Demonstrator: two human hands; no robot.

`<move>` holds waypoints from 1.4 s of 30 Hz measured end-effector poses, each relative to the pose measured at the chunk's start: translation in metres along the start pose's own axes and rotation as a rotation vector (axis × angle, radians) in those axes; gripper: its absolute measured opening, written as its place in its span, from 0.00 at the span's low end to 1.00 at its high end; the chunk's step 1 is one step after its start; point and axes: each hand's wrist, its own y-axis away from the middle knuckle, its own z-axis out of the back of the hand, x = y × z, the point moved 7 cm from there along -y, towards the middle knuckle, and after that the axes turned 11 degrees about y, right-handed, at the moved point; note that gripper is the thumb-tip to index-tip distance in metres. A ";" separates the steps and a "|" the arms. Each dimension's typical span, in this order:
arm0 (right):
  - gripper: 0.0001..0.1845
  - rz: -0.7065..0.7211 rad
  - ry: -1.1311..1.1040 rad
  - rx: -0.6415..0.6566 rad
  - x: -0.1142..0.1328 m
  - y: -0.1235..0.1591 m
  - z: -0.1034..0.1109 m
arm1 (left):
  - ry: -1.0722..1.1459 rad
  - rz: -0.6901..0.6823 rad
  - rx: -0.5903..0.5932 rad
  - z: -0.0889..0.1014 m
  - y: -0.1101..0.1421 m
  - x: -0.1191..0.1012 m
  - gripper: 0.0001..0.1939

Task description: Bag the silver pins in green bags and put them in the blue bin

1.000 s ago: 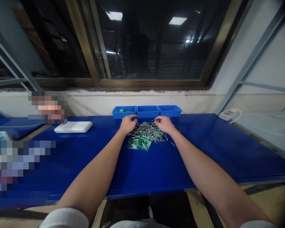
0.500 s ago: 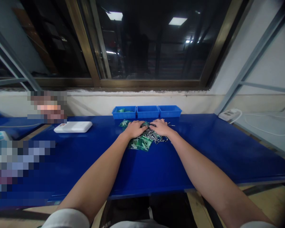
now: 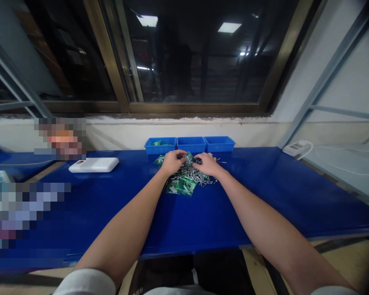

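A loose heap of shiny metal nails or screws [image 3: 197, 175] lies on the blue table, with small green printed plastic packets [image 3: 184, 186] at its front and left. My left hand [image 3: 172, 162] is at the heap's left side, thumb and fingertips closed at the edge of a raised green packet [image 3: 189, 157]. Opposite it, my right hand [image 3: 208, 164] rests over the heap's right side, thumb apart from the fingers and close to that packet. Some of its fingertips are hidden behind the hand. A dark gap or small item shows beside the right thumb; I cannot tell which.
Three blue bins [image 3: 190, 144] stand in a row behind the heap; the left one contains green packets. A white flat device [image 3: 94, 164] lies to the left on the blue table [image 3: 199, 221]. At the right wall is a white power strip [image 3: 297, 147] with a cable.
My left hand has lifted slightly and its fingers have curled from lying flat on the heap. The green packet between the hands stands higher. My right hand has barely moved.
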 end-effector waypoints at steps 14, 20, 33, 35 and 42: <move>0.12 0.123 -0.529 -0.193 -0.008 -0.012 0.007 | 0.500 0.049 -0.060 0.001 0.000 -0.006 0.15; 0.09 0.149 -0.625 -0.304 -0.008 -0.010 0.019 | 0.431 -0.007 -0.008 -0.003 0.002 -0.011 0.15; 0.27 0.026 -0.955 -0.204 -0.006 -0.006 0.016 | 0.115 -0.308 -0.114 0.006 0.008 -0.036 0.06; 0.27 0.046 -0.950 -0.196 -0.005 -0.006 0.016 | 0.110 -0.312 -0.113 0.006 0.008 -0.035 0.06; 0.24 0.064 -0.926 -0.200 -0.008 -0.007 0.013 | 0.139 -0.281 -0.096 0.005 0.007 -0.031 0.04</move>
